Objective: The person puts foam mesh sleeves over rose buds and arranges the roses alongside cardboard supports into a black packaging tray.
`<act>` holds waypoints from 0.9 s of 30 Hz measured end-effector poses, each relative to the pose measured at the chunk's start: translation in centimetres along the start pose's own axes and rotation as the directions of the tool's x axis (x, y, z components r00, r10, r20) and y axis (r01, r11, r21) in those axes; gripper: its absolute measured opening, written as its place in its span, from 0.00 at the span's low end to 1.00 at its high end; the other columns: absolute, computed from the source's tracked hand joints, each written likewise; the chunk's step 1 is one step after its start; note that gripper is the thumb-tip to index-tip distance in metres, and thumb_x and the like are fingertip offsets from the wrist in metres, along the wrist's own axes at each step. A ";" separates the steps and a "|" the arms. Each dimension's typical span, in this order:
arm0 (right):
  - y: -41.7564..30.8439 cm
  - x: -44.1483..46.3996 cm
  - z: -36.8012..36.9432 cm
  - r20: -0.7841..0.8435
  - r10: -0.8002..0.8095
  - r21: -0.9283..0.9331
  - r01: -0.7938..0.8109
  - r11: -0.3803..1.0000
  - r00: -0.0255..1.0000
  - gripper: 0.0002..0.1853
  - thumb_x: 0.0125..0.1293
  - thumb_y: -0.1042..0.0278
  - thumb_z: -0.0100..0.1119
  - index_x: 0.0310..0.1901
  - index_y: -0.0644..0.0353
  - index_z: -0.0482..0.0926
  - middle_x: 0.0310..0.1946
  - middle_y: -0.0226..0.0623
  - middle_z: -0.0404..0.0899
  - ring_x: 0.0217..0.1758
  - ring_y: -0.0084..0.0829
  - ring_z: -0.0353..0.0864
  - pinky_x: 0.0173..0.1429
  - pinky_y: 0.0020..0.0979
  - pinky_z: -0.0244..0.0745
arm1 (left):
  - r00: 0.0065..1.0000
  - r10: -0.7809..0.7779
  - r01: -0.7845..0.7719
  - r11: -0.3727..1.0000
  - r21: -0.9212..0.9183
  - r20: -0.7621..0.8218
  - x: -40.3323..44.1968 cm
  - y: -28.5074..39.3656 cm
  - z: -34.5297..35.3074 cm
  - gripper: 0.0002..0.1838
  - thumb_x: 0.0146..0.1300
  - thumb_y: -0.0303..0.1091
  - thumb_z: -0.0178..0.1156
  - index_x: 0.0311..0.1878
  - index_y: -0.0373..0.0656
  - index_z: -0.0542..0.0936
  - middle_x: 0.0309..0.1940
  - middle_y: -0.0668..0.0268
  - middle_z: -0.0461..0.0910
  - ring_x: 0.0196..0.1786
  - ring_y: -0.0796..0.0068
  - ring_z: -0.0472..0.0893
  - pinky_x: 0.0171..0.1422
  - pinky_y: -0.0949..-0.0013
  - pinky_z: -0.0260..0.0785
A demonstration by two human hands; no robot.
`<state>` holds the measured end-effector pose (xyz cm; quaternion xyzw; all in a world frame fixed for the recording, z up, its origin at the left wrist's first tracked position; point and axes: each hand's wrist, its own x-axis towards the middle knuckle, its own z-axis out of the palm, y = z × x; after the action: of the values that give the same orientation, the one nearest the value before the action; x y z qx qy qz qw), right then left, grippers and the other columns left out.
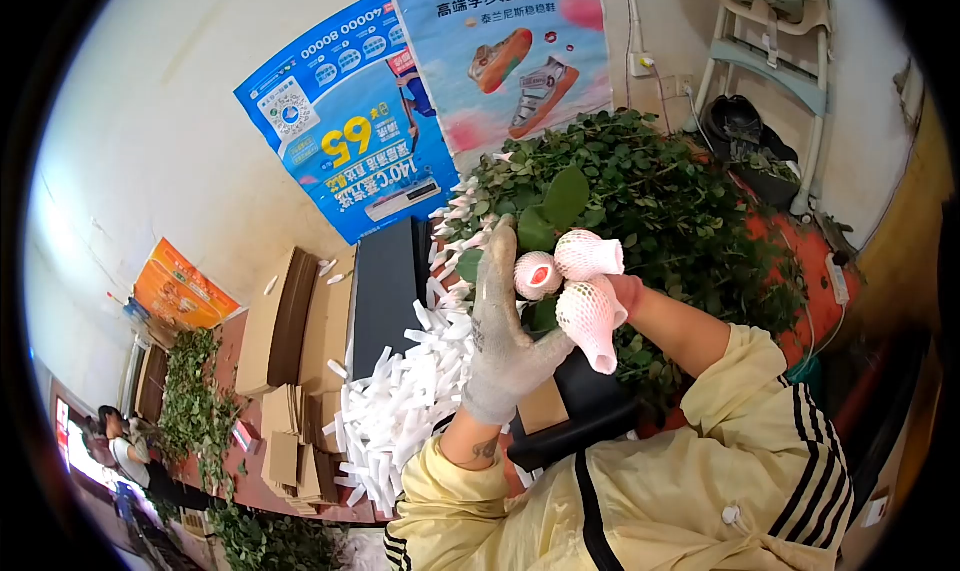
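You are holding three netted blooms point(578, 264) up in front of the leafy stems point(650, 186). These three are wearing their netting, while many white sleeves point(400, 411) are lying loose, so plenty seems to be remaining. The upper bloom is lying sideways, narrow end pointing right; the lower is slanting down-right; the leftmost is facing you. Your left hand point(500, 336) is extending its fingers, thumb spreading apart; your right hand point(628, 293) is mostly hiding, its grip impossible to tell.
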<state>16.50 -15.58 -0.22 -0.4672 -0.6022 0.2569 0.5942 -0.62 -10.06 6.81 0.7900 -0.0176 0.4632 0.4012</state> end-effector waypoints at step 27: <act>-0.1 2.1 -7.5 0.027 -0.595 -0.887 0.294 0.357 0.803 0.26 0.64 0.54 0.53 0.60 0.56 0.65 0.57 0.36 0.69 0.59 0.32 0.69 0.68 0.33 0.57 | 0.993 0.112 -0.110 0.992 0.067 -0.022 0.0 -0.6 -2.9 0.61 0.45 0.38 0.70 0.72 0.33 0.36 0.73 0.46 0.36 0.76 0.54 0.38 0.76 0.57 0.35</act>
<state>23.94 -15.63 2.10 -0.5465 -0.6531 -0.3250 0.4113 -2.47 -7.72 7.14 0.7944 -0.0410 0.4954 0.3489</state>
